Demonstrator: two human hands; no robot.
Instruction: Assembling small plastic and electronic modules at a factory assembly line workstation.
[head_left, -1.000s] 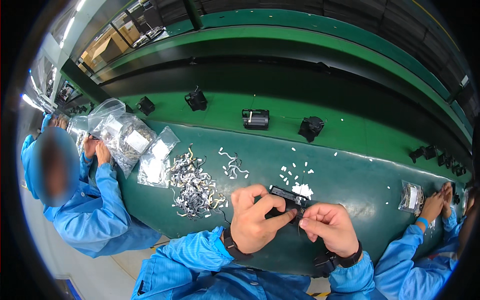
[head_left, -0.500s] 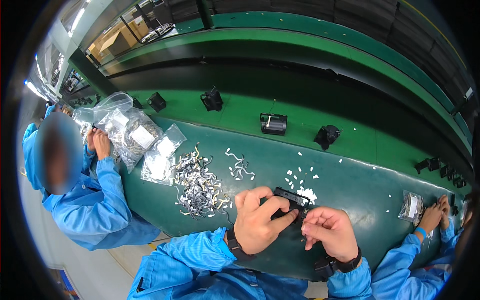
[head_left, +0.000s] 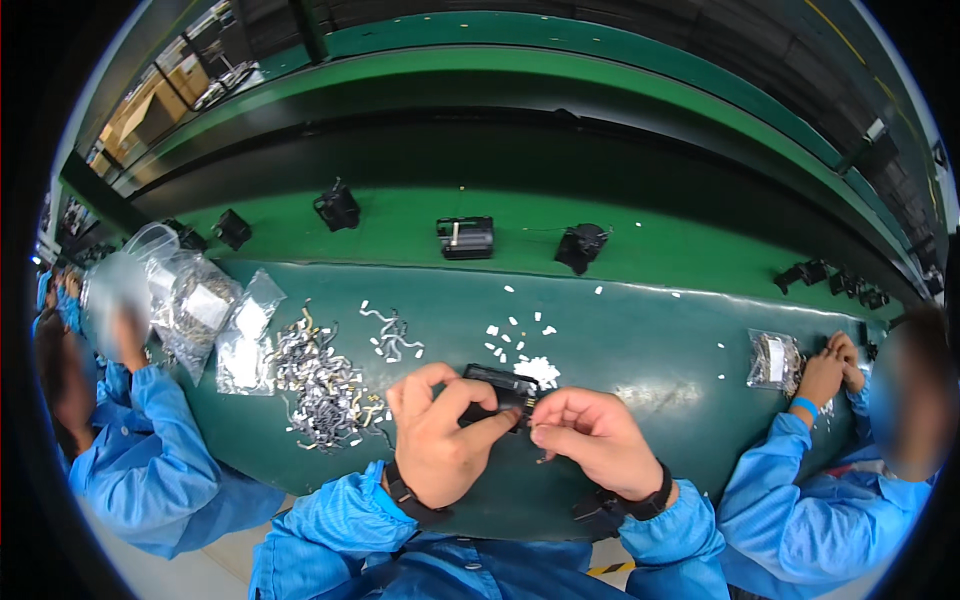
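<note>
My left hand [head_left: 440, 440] is closed around a black plastic housing [head_left: 490, 378], holding it just above the green table with the thumb against its lower edge. At the housing's right end my right hand [head_left: 597, 440] pinches a short flat cable [head_left: 545, 458], whose brownish end hangs below the fingers; most of it is hidden. Small gold contacts show between the two hands. Just beyond the housing lies a heap of small white pieces [head_left: 537, 372]. To the left is a large pile of short grey and white cables [head_left: 325, 385], with a few more cables [head_left: 393, 338] set apart from it.
Clear plastic bags [head_left: 200, 305] of parts lie at the left, near a co-worker's arm [head_left: 165, 410]. Another bag [head_left: 772, 360] sits by a second co-worker's hands [head_left: 830, 370] at the right. Black housings [head_left: 466, 238] stand along the green ledge [head_left: 390, 240] behind the table.
The whole view has turned, so the table and everything on it appear farther left. Both my hands keep their hold at the black housing, with little change between them.
</note>
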